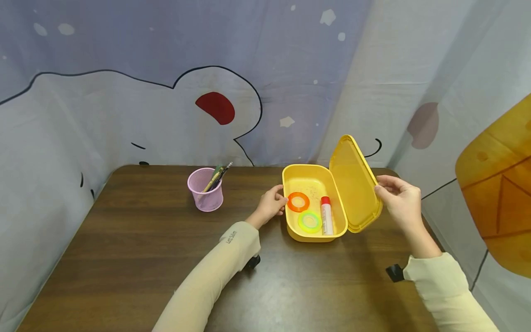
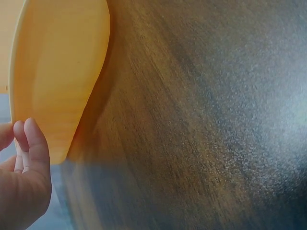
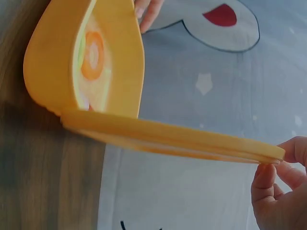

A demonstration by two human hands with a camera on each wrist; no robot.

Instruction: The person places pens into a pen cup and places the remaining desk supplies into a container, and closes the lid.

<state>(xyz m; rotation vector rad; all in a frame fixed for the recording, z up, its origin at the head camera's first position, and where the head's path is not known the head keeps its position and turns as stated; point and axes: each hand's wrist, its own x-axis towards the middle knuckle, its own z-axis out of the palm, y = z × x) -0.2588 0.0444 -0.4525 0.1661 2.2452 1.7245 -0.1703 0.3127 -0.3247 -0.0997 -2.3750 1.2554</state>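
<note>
A yellow plastic box [image 1: 307, 239] stands on the table with its hinged lid [image 1: 356, 184] raised on the right side. Inside lie an orange tape roll [image 1: 308, 203], a yellow-green tape roll [image 1: 318, 223] and a white glue stick [image 1: 327, 219] with a red cap. My left hand [image 1: 270, 204] pinches the box's left rim between thumb and fingers. At the lid's free edge, my right hand [image 1: 400, 198] grips it, thumb on one face and fingers on the other, as the right wrist view shows. The lid leans outward at a slant.
Left of the box stands a pink mesh pen cup [image 1: 207, 201] holding pencils and pens [image 1: 218, 176]. A brown wooden table [image 1: 157, 258] bears everything. Behind it and along the sides hangs a printed curtain [image 1: 290, 83].
</note>
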